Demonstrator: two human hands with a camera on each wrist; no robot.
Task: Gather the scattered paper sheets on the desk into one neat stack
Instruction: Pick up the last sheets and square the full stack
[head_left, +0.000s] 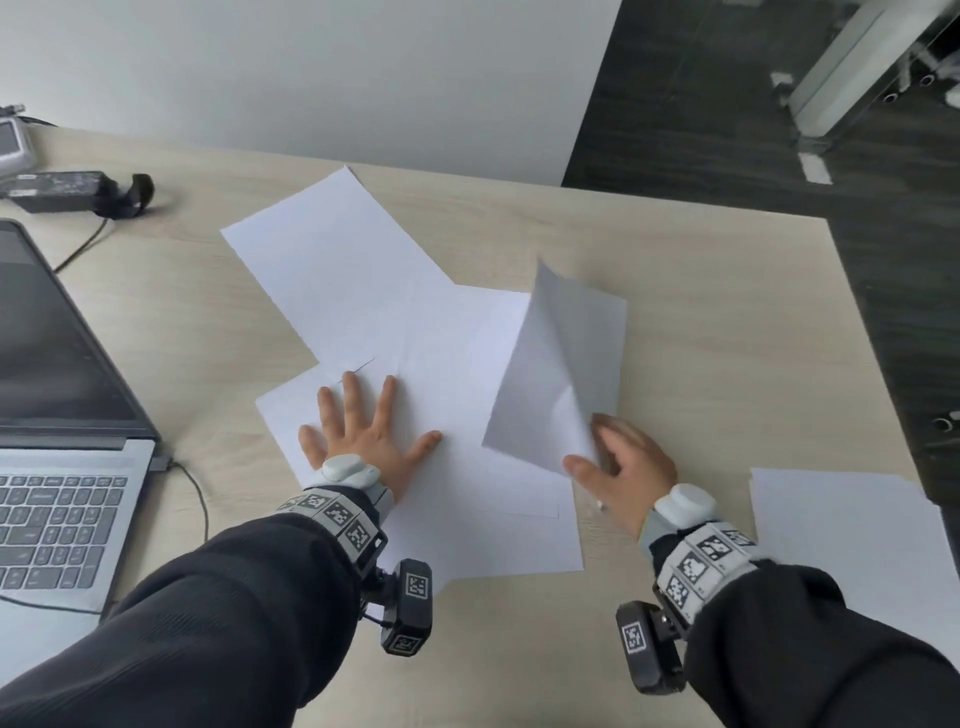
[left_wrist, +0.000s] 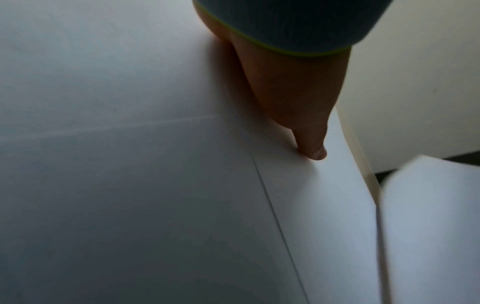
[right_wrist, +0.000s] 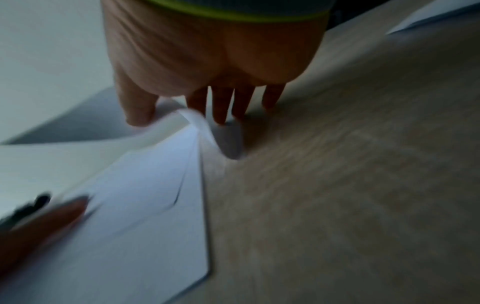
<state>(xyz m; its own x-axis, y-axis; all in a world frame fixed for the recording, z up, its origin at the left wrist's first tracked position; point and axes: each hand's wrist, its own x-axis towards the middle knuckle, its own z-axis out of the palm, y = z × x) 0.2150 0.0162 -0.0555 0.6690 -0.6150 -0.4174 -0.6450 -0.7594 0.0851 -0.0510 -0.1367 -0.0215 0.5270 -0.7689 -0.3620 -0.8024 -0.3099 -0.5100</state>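
Several white paper sheets (head_left: 441, 353) lie overlapping in the middle of the light wood desk (head_left: 727, 322). My left hand (head_left: 363, 426) lies flat on them with fingers spread, pressing them down; its thumb (left_wrist: 311, 148) touches the paper in the left wrist view. My right hand (head_left: 618, 457) pinches the near corner of one sheet (head_left: 561, 374) between thumb and fingers and holds it lifted and curled above the pile. The pinched sheet (right_wrist: 182, 119) bends under the thumb in the right wrist view. Another sheet (head_left: 852, 535) lies apart at the desk's right edge.
An open laptop (head_left: 57, 415) with its cable stands at the left. A black power adapter (head_left: 67, 189) lies at the back left. The desk's right edge (head_left: 872, 338) drops to a dark floor. Bare desk shows in front of the pile.
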